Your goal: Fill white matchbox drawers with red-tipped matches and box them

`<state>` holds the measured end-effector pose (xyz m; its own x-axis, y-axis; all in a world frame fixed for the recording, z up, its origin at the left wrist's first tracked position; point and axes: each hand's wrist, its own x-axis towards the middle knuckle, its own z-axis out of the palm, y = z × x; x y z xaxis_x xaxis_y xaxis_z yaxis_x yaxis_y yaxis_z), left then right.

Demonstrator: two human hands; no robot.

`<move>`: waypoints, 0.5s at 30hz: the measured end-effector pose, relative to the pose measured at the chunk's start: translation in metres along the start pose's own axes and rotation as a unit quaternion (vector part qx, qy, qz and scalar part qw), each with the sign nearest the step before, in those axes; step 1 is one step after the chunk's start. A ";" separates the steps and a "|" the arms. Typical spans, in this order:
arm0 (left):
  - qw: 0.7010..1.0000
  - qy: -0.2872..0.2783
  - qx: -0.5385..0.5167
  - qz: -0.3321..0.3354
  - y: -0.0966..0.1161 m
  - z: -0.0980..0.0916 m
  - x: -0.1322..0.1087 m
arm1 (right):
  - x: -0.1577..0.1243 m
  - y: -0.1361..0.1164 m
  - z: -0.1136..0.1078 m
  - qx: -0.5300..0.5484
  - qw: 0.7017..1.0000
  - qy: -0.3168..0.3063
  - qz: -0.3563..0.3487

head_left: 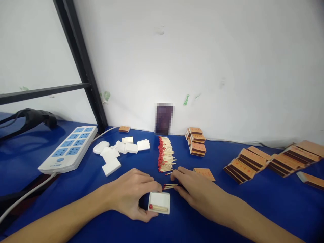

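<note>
My left hand (138, 194) grips a small white matchbox tray (159, 197) by its ends, thumb at the near side and fingers at the far side. Red-headed matches (159, 208) lie along the tray's near wall. Just right of it, my right hand (188, 184) has a few matches (169, 186) at its thumb and fingers, their red heads pointing left toward the tray. Beyond the fingertips stretches a long pile of loose matches (165, 153), heads mostly to the left. An orange matchbox sleeve (204, 173) lies flat beside my right hand.
White trays (111, 165) and a white rounded case (100, 147) lie at left, near a power strip (72, 148). Stacked matchboxes (197, 143) stand at the back. Rows of orange sleeves (243, 165) spread rightward. A black frame post (83, 64) rises by the wall.
</note>
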<state>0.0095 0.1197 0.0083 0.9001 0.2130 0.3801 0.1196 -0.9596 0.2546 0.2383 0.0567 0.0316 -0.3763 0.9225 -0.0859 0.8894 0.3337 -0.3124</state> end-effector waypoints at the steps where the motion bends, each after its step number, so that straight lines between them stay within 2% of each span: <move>1: 1.000 -0.001 0.000 0.008 0.002 0.001 0.000 | -0.003 0.001 0.006 0.010 1.000 0.015 -0.003; 4: 1.000 -0.009 -0.004 0.016 0.006 0.004 -0.002 | -0.009 0.006 0.021 0.043 0.997 0.057 -0.016; 7: 1.000 -0.021 -0.001 0.006 0.006 0.006 -0.003 | -0.010 0.010 0.027 0.069 0.994 0.077 -0.020; 15: 0.997 -0.054 0.014 -0.053 0.005 0.003 0.001 | -0.006 0.009 0.009 0.102 0.994 0.024 -0.013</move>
<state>0.0120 0.1147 0.0074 0.9214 0.2937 0.2544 0.2265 -0.9380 0.2623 0.2459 0.0524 0.0207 -0.3807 0.9241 -0.0317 0.8072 0.3154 -0.4990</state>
